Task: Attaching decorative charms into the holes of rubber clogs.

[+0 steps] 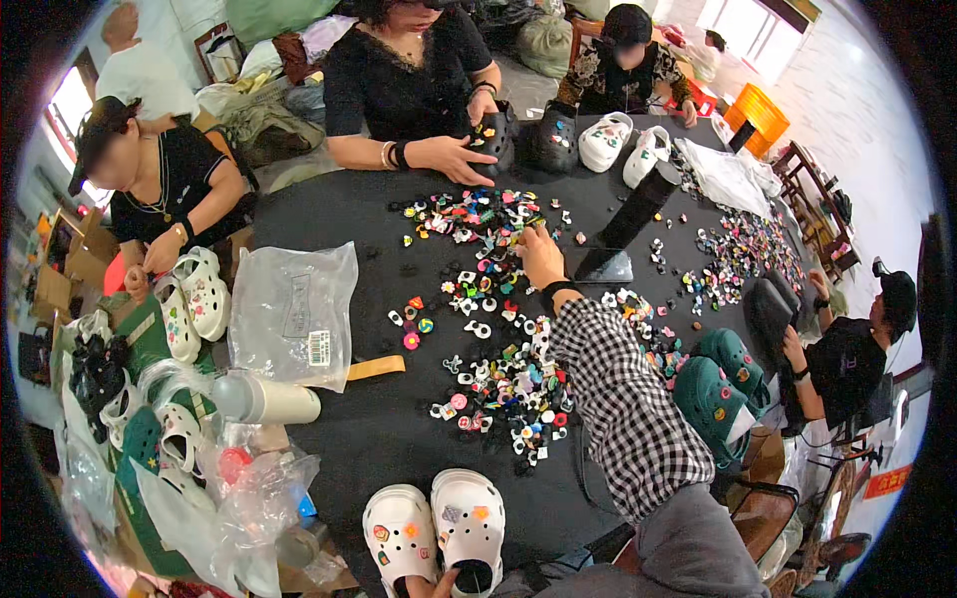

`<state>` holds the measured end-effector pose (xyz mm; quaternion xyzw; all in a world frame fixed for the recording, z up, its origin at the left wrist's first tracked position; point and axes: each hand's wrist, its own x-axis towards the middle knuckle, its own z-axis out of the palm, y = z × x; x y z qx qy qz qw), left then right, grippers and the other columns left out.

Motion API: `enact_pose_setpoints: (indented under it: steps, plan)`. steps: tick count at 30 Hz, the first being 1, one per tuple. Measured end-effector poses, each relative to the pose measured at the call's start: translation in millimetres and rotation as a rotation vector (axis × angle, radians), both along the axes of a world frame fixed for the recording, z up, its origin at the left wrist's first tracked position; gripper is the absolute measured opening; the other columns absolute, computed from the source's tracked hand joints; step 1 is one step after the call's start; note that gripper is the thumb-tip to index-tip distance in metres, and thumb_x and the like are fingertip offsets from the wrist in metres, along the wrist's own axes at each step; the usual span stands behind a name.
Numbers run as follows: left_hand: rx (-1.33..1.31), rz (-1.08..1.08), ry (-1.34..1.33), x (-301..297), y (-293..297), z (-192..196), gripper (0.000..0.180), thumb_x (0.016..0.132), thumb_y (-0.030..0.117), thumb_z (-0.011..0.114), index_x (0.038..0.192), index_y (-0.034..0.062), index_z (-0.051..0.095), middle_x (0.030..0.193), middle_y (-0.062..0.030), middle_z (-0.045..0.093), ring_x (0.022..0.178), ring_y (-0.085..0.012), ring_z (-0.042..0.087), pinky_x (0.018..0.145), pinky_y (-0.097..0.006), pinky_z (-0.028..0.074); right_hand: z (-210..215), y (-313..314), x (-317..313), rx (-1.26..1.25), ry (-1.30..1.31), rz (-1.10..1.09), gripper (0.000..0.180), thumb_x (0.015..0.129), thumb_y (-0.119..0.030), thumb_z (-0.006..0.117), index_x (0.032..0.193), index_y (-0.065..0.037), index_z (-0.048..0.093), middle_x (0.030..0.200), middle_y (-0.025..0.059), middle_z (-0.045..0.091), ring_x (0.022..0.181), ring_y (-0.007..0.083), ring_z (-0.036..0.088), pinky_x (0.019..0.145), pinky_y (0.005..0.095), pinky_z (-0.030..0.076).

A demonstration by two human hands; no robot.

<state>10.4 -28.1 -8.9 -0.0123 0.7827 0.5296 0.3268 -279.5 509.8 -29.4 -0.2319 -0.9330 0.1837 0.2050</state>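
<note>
At the near edge of the black table (384, 219) stands a pair of white clogs (395, 526) with a few small charms on their toes. My left hand (439, 588) grips their heel end at the lower edge of the picture; only part of it shows. My right arm, in a black-and-white checked sleeve, stretches across the table. My right hand (541, 257) reaches down into a heap of colourful shoe charms (488, 214), its fingers bent together. What they pinch, if anything, is too small to make out. More charms (518, 389) lie in a loose pile closer to me.
A clear plastic bag (291, 314) and a cream bottle (267, 398) lie on the left. Dark green clogs (713, 399) stand right of my sleeve, near a black cylinder (643, 207). White clogs (605, 142) stand at the far side. Several people work around the table, one holding a black clog (492, 140).
</note>
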Motion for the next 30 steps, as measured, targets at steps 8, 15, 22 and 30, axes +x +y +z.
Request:
enact_pose_setpoints:
  steps: [8, 15, 22, 30]
  plan:
    - [0.036, -0.05, -0.093, 25.1, -3.2, 12.5, 0.023, 0.088, 0.016, 0.064, 0.108, 0.0041, 0.064, 0.06, -0.0015, 0.046, 0.046, -0.0096, 0.035, 0.043, -0.028, 0.027, 19.4, 22.5, 33.4, -0.286, 0.118, 0.068, 0.021, 0.078, -0.018, 0.066, 0.09, -0.003, 0.057, 0.084, 0.0155, 0.064, 0.078, 0.0343, 0.061, 0.07, 0.0414, 0.048]
    - [-0.145, 0.184, -0.001, 17.3, 21.8, 27.6, 0.034, 0.084, 0.02, 0.066, 0.097, -0.0105, 0.056, 0.082, -0.0128, 0.059, 0.072, -0.0235, 0.051, 0.066, -0.036, 0.043, 66.4, 79.7, 150.4, -0.764, -0.167, 0.072, 0.021, 0.081, -0.019, 0.066, 0.09, 0.0, 0.065, 0.078, 0.0065, 0.066, 0.064, 0.0106, 0.062, 0.057, 0.0263, 0.05]
    - [-0.252, 0.022, 0.05, -3.3, 35.6, 50.8, 0.038, 0.084, 0.019, 0.067, 0.103, -0.0103, 0.054, 0.092, -0.0132, 0.059, 0.082, -0.0243, 0.052, 0.072, -0.035, 0.042, 40.7, 110.5, 247.6, -0.644, -0.267, -0.087, 0.027, 0.075, -0.027, 0.072, 0.085, -0.002, 0.066, 0.069, 0.0034, 0.066, 0.061, 0.0131, 0.063, 0.055, 0.0272, 0.049]
    - [-0.025, 0.186, 0.301, 6.0, 32.5, 27.6, 0.033, 0.083, 0.015, 0.068, 0.068, -0.0027, 0.045, 0.061, -0.0005, 0.038, 0.056, -0.0129, 0.034, 0.048, -0.034, 0.027, 4.9, 75.3, 228.2, -0.575, -0.171, -0.146, 0.018, 0.072, -0.018, 0.071, 0.085, -0.006, 0.069, 0.076, 0.0114, 0.067, 0.074, 0.0253, 0.066, 0.067, 0.0366, 0.052]
